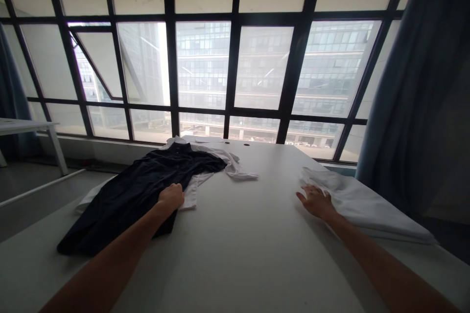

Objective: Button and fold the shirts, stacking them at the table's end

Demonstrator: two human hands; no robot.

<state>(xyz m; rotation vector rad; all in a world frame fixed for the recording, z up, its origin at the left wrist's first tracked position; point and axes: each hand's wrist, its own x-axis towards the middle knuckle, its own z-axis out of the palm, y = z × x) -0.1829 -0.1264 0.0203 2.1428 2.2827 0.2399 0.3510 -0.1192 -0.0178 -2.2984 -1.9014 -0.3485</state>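
Presently, the left hand (171, 197) was noted curled shut atop the navy garment (135, 195), near the left edge of the table (238, 234); whether cloth was pinched could not be told. The right hand (315, 200) was laid open, fingers spread, touching the white folded cloth (367, 205) along the right edge, probably to pin it flat. A white shirt (231, 164) was recorded beneath the navy garment, toward the far edge.

Office-like room: wide grid window (235, 58), office block outside, white table (238, 244).
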